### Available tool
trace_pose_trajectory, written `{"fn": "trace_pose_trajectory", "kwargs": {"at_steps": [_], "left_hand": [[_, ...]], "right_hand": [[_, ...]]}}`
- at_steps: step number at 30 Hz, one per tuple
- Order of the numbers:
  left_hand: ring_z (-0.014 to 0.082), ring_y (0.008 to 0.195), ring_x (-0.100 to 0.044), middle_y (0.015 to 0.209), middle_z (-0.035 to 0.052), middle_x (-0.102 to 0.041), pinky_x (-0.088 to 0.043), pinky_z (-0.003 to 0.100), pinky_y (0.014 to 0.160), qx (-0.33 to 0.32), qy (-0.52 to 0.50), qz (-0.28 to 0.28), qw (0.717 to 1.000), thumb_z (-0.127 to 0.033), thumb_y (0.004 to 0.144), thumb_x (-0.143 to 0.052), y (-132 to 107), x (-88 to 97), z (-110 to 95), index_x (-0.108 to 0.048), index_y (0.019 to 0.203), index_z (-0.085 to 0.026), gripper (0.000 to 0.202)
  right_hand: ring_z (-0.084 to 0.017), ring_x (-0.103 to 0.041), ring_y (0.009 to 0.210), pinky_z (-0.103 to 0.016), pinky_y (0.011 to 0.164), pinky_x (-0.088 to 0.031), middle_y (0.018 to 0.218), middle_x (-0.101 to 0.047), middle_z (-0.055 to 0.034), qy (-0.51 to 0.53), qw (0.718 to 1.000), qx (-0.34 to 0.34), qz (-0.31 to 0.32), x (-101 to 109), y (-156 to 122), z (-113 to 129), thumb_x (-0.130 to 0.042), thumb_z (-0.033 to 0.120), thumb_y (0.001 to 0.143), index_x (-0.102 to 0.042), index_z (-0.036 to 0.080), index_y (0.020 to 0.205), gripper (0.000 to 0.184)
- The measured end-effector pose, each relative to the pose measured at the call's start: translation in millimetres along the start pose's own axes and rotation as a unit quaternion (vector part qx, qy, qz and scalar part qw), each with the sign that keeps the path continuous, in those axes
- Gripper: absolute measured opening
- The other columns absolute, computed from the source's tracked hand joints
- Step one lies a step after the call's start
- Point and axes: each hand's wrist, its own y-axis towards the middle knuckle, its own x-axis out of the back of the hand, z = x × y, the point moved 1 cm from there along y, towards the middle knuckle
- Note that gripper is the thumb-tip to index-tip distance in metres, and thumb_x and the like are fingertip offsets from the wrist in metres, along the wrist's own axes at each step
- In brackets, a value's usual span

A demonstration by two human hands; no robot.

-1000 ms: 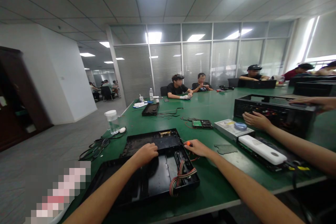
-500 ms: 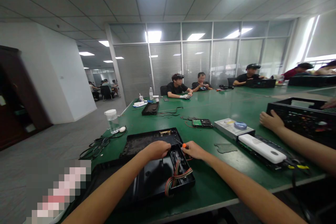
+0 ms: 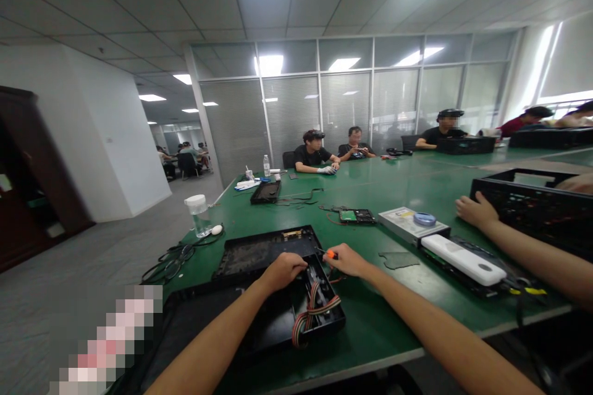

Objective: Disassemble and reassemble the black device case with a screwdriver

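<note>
A black computer case (image 3: 278, 315) lies open on the green table in front of me. A second black panel (image 3: 259, 252) with a brass-coloured bracket (image 3: 293, 234) lies behind it. My left hand (image 3: 286, 270) is closed, its fingertips pinched over the case's right compartment; what they grip is hidden. At the compartment's far right corner, my right hand (image 3: 349, 261) is closed around a screwdriver (image 3: 331, 254) with an orange-and-black handle. Its thin shaft points left towards the corner. A striped ribbon cable (image 3: 308, 315) loops out of the compartment, nearer to me than both hands.
To the right lie a metal drive (image 3: 407, 225) with a blue roll (image 3: 425, 219) on it, and a white device (image 3: 463, 259). Another person's hand (image 3: 477, 210) holds a black chassis (image 3: 546, 207). A clear jar (image 3: 198, 215) and cables (image 3: 173, 259) stand left.
My left hand has shifted a little to the right and nearer to me. My right hand, with the screwdriver, has moved slightly right. The case has hardly moved.
</note>
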Motion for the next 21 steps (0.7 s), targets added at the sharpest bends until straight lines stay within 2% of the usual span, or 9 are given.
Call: {"fn": "trace_pose_trajectory", "kwargs": {"at_steps": [3, 7, 9, 11, 13, 16, 18, 21], "left_hand": [[0.0145, 0.086, -0.058, 0.092, 0.0042, -0.065, -0.042, 0.024, 0.082, 0.012, -0.002, -0.018, 1.000, -0.021, 0.085, -0.047, 2, -2.4, 1, -0.064, 0.092, -0.016, 0.019], [0.0145, 0.086, -0.058, 0.093, 0.0037, -0.065, -0.042, 0.025, 0.082, 0.001, 0.015, 0.000, 1.000, -0.020, 0.085, -0.046, 2, -8.4, 4, -0.064, 0.094, -0.017, 0.020], [0.0144, 0.086, -0.057, 0.092, 0.0036, -0.065, -0.041, 0.025, 0.082, 0.002, 0.021, -0.002, 1.000, -0.020, 0.084, -0.046, 1, -9.8, 4, -0.064, 0.093, -0.017, 0.019], [0.0145, 0.085, -0.057, 0.091, 0.0037, -0.065, -0.041, 0.025, 0.082, 0.006, 0.022, -0.010, 1.000, -0.019, 0.083, -0.048, 0, -9.5, 2, -0.064, 0.090, -0.017, 0.018], [0.0146, 0.084, -0.057, 0.090, 0.0039, -0.064, -0.041, 0.026, 0.081, 0.010, 0.020, -0.015, 1.000, -0.018, 0.081, -0.049, -1, -8.2, 0, -0.064, 0.088, -0.017, 0.016], [0.0145, 0.083, -0.056, 0.088, 0.0035, -0.063, -0.041, 0.025, 0.080, 0.014, 0.018, -0.010, 1.000, -0.016, 0.078, -0.051, -2, -5.4, -3, -0.063, 0.086, -0.017, 0.015], [0.0139, 0.080, -0.056, 0.086, 0.0027, -0.063, -0.041, 0.023, 0.078, 0.019, 0.018, -0.004, 1.000, -0.015, 0.076, -0.051, -1, -3.6, -6, -0.063, 0.086, -0.017, 0.016], [0.0132, 0.077, -0.055, 0.083, 0.0018, -0.062, -0.040, 0.022, 0.074, 0.028, 0.019, 0.006, 0.999, -0.014, 0.075, -0.051, 0, -2.1, -8, -0.063, 0.087, -0.017, 0.017]], "right_hand": [[-0.009, -0.041, 0.049, -0.020, 0.049, -0.030, 0.051, -0.051, 0.0024, -0.005, 1.000, 0.007, -0.006, -1, 1, -3, -0.046, 0.037, 0.077, -0.058, 0.012, 0.060, 0.032], [-0.010, -0.043, 0.052, -0.021, 0.051, -0.032, 0.054, -0.051, 0.0018, -0.013, 1.000, 0.008, -0.010, 0, 3, -6, -0.044, 0.035, 0.078, -0.058, 0.013, 0.062, 0.030], [-0.011, -0.045, 0.055, -0.022, 0.054, -0.034, 0.058, -0.053, 0.0009, 0.002, 1.000, 0.009, -0.006, 2, 3, -6, -0.046, 0.034, 0.077, -0.059, 0.014, 0.069, 0.025], [-0.012, -0.047, 0.060, -0.022, 0.057, -0.036, 0.066, -0.055, 0.0004, 0.036, 0.999, 0.001, -0.001, 4, 3, -8, -0.051, 0.031, 0.074, -0.058, 0.015, 0.081, 0.019], [-0.012, -0.048, 0.065, -0.023, 0.060, -0.038, 0.073, -0.054, 0.0006, 0.086, 0.996, -0.010, 0.009, 5, 2, -10, -0.056, 0.025, 0.069, -0.053, 0.017, 0.089, 0.022], [-0.010, -0.046, 0.064, -0.021, 0.058, -0.038, 0.074, -0.050, 0.0026, 0.175, 0.984, -0.033, 0.014, 9, 2, -12, -0.056, 0.017, 0.064, -0.045, 0.019, 0.085, 0.024], [-0.008, -0.043, 0.056, -0.019, 0.052, -0.036, 0.069, -0.047, 0.0045, 0.234, 0.971, -0.052, 0.007, 14, 2, -11, -0.053, 0.019, 0.066, -0.041, 0.020, 0.083, 0.021], [-0.006, -0.036, 0.043, -0.018, 0.042, -0.029, 0.062, -0.048, 0.0052, 0.293, 0.954, -0.062, 0.000, 25, 4, -5, -0.049, 0.033, 0.074, -0.041, 0.019, 0.083, 0.018]]}}
